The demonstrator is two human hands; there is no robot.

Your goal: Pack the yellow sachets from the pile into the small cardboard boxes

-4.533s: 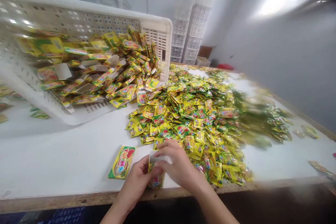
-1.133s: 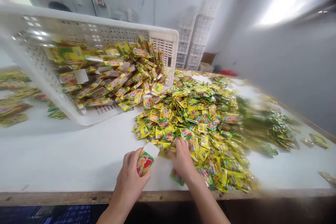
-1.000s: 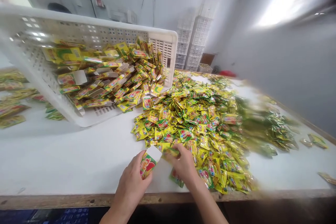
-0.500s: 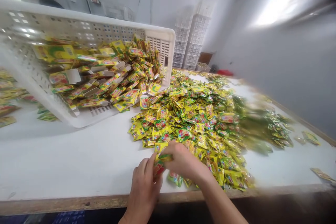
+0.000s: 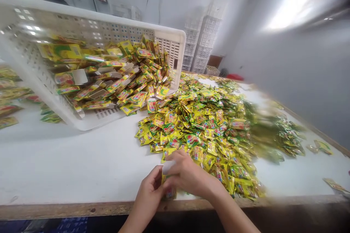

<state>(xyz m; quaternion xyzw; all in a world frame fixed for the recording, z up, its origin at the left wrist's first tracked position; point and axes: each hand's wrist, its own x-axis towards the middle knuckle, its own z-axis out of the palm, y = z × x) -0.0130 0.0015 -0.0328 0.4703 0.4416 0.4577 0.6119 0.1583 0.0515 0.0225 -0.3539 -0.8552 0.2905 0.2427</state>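
Near the front edge of the table, a small yellow carton (image 5: pixel 170 192) with a pale flap (image 5: pixel 167 168) standing up is between my hands. My left hand (image 5: pixel 149 191) grips its left side, fingers curled round it. From the right, my right hand (image 5: pixel 187 174) closes on its upper part, with thumb and fingers on either side of the flap. Fingers cover much of the carton, and what is inside it is hidden. Just beyond my hands spreads a big heap of shiny yellow-green sachets (image 5: pixel 191 131) with red pictures.
A white plastic crate (image 5: pixel 82 125) lies tipped on its side at the left, holding many open yellow cartons (image 5: pixel 120 83). More packets (image 5: pixel 11 94) lie at the far left. Stacked white crates (image 5: pixel 202 40) stand by the wall. The wooden table edge (image 5: pixel 93 210) runs in front.
The red-printed packet visible between my hands before is out of sight; the carton's pale flap now shows. My right hand has turned and moved slightly down over the carton.
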